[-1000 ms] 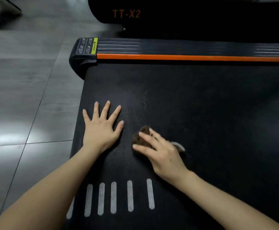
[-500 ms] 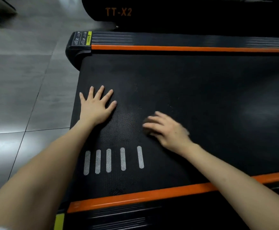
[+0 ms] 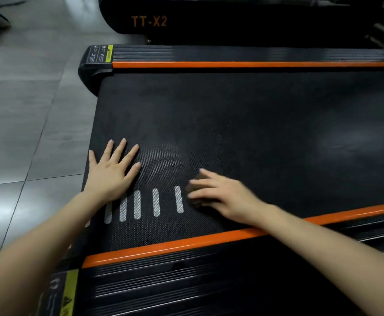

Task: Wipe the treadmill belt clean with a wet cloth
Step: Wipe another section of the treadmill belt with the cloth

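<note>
The cloth (image 3: 196, 179) lies on the belt (image 3: 255, 133) under the right hand (image 3: 223, 195), whose blurred fingers press flat on it; the left hand (image 3: 112, 171) rests nearby, spread flat and empty. Only a dark brownish scrap shows between the fingers, probably bunched, beside the white stripes (image 3: 156, 201).

The treadmill belt (image 3: 255, 124) looks like matt black rubber with a fine dimpled grain, a bit shiny in patches. Orange side strips (image 3: 186, 244) are smooth, semi-gloss plastic, and the ribbed foot rails (image 3: 186, 288) are black plastic. Floor tiles (image 3: 26, 110) are smooth, glossy grey.
</note>
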